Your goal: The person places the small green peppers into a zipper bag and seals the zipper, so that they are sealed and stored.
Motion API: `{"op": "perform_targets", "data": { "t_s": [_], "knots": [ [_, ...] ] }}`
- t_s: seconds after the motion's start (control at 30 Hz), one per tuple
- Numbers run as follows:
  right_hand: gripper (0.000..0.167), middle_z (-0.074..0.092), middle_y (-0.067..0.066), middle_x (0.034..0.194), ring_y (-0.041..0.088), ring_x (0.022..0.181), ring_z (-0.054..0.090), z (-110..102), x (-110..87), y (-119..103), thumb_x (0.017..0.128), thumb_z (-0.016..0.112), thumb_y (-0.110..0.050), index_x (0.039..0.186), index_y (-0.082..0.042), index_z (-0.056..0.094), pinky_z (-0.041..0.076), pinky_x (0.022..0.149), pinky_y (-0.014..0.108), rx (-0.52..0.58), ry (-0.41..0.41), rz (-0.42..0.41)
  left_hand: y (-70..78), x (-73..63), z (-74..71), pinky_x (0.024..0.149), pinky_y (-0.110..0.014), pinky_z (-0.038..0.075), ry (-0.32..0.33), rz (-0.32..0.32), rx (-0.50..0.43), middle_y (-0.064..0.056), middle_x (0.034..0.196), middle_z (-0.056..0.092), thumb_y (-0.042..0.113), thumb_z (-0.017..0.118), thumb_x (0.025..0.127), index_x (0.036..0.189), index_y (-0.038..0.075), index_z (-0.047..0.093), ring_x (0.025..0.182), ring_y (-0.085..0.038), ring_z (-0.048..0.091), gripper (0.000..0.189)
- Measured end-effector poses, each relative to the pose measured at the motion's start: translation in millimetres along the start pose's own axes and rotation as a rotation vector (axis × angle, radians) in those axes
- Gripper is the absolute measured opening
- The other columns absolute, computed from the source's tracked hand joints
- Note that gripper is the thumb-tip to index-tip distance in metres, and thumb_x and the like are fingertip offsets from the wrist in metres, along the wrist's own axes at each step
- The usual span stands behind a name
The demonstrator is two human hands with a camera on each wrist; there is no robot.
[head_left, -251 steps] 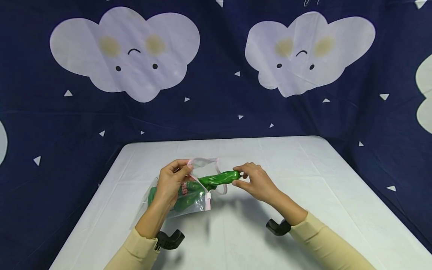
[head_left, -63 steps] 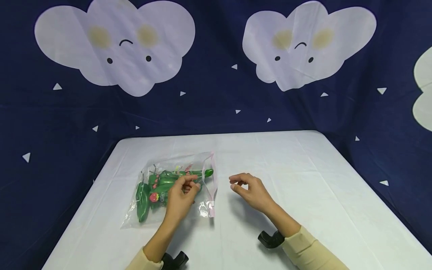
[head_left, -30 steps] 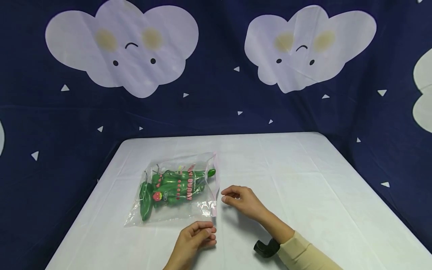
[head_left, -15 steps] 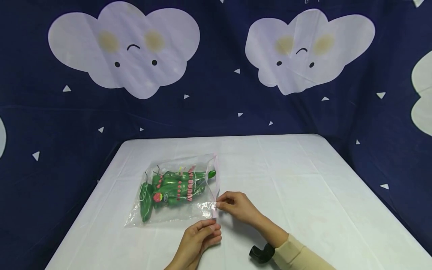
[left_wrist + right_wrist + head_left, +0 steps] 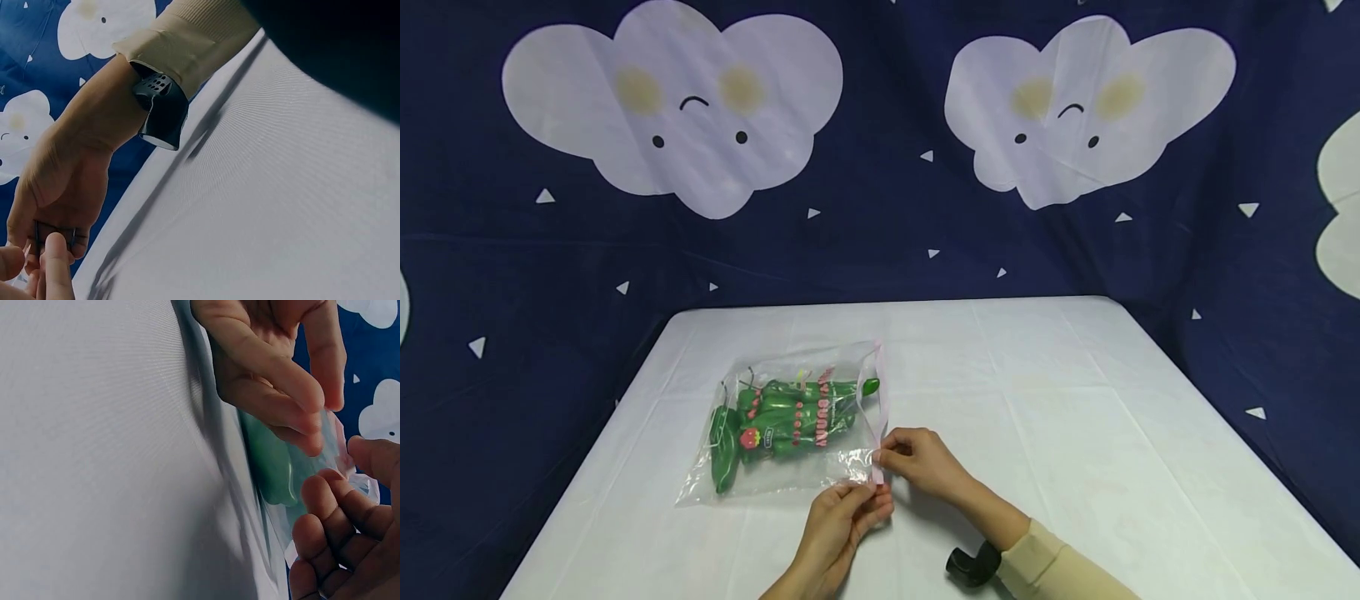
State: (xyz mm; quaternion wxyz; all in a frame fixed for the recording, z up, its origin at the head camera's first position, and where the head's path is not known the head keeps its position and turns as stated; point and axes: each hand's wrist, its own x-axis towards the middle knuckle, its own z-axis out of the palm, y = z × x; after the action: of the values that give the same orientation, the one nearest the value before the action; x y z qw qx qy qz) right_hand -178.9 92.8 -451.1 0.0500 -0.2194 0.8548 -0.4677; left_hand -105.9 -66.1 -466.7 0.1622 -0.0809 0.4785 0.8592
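Observation:
A clear zip bag (image 5: 842, 475) with a pink zip edge and pink and red print lies flat on the white table. Several long green peppers (image 5: 725, 450) are inside it, and one tip reaches close to the mouth. My right hand (image 5: 928, 462) pinches the pink edge near its lower end between thumb and forefinger. Just below, my left hand (image 5: 842, 529) pinches the bag's near right corner. In the right wrist view both hands meet at the bag's edge, with a green pepper (image 5: 272, 462) behind the fingers.
The white table (image 5: 1075, 467) stretches away to the right of the bag. At its back hangs a dark blue curtain (image 5: 880, 275) with printed clouds. A black wrist camera (image 5: 973, 567) sits on the right wrist.
The last pepper went into the bag, now laid flat. My left hand drew back from over it to its near corner. My right hand came left and took the zip edge.

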Motion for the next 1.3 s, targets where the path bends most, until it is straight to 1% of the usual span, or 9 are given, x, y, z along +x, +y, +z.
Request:
{"op": "perform_targets", "data": {
  "t_s": [0.1,0.27,0.43,0.63,0.83,1.07,1.3],
  "knots": [
    [0.014,0.064,-0.005,0.071,0.000,0.063,0.049,1,0.6,1,0.087,0.066,-0.026,0.081,-0.014,0.069,0.043,0.058,0.016,0.014,0.003,0.012,0.1,0.6,0.7,0.082,-0.023,0.058,0.010,0.008,-0.018,-0.006,0.091,0.069,0.011,0.058,0.093,0.109,-0.008,0.052,0.082,-0.010,0.069,0.025],
    [0.016,0.062,-0.005,0.066,-0.001,0.059,0.047,3,0.8,2,0.086,0.067,-0.026,0.078,-0.013,0.068,0.042,0.054,0.016,0.021,0.016,0.003,1.6,1.0,3.3,0.080,-0.022,0.058,0.040,0.015,-0.023,-0.006,0.088,0.070,0.011,0.060,0.092,0.106,-0.009,0.052,0.079,-0.009,0.069,0.026],
    [0.017,0.061,-0.005,0.064,-0.001,0.058,0.047,4,0.8,0,0.087,0.066,-0.026,0.076,-0.013,0.067,0.041,0.054,0.016,0.018,0.024,0.007,2.0,2.3,8.1,0.076,-0.023,0.059,0.071,0.035,-0.031,-0.005,0.083,0.069,0.010,0.060,0.091,0.103,-0.009,0.054,0.075,-0.010,0.069,0.023],
    [0.017,0.057,-0.008,0.062,-0.001,0.058,0.046,3,1.2,-3,0.086,0.065,-0.025,0.072,-0.015,0.067,0.040,0.055,0.016,0.006,0.035,0.021,0.5,3.0,14.5,0.070,-0.023,0.060,0.125,0.071,-0.041,-0.002,0.077,0.068,0.008,0.060,0.090,0.097,-0.004,0.058,0.070,-0.009,0.068,0.013],
    [0.017,0.056,-0.008,0.061,0.000,0.057,0.045,4,1.7,-3,0.085,0.064,-0.021,0.070,-0.015,0.067,0.039,0.053,0.016,0.011,0.048,0.019,-1.2,2.5,19.0,0.067,-0.022,0.060,0.180,0.087,-0.040,-0.002,0.074,0.068,0.006,0.061,0.089,0.090,-0.001,0.059,0.066,-0.009,0.067,0.007],
    [0.016,0.053,-0.009,0.059,0.000,0.056,0.044,6,5.1,-3,0.084,0.062,-0.017,0.068,-0.015,0.066,0.038,0.053,0.016,-0.021,0.084,0.016,-3.1,2.5,18.4,0.066,-0.022,0.060,0.202,0.093,-0.032,-0.002,0.073,0.068,0.005,0.061,0.088,0.091,-0.003,0.058,0.065,-0.009,0.067,0.009],
    [0.017,0.053,-0.008,0.057,0.001,0.054,0.043,5,15.0,-3,0.083,0.063,-0.017,0.066,-0.014,0.065,0.036,0.050,0.016,-0.045,0.127,0.036,-4.3,2.3,18.6,0.065,-0.022,0.059,0.212,0.096,-0.024,-0.002,0.071,0.067,0.004,0.061,0.088,0.089,-0.002,0.059,0.064,-0.009,0.066,0.007]
  ]
}}
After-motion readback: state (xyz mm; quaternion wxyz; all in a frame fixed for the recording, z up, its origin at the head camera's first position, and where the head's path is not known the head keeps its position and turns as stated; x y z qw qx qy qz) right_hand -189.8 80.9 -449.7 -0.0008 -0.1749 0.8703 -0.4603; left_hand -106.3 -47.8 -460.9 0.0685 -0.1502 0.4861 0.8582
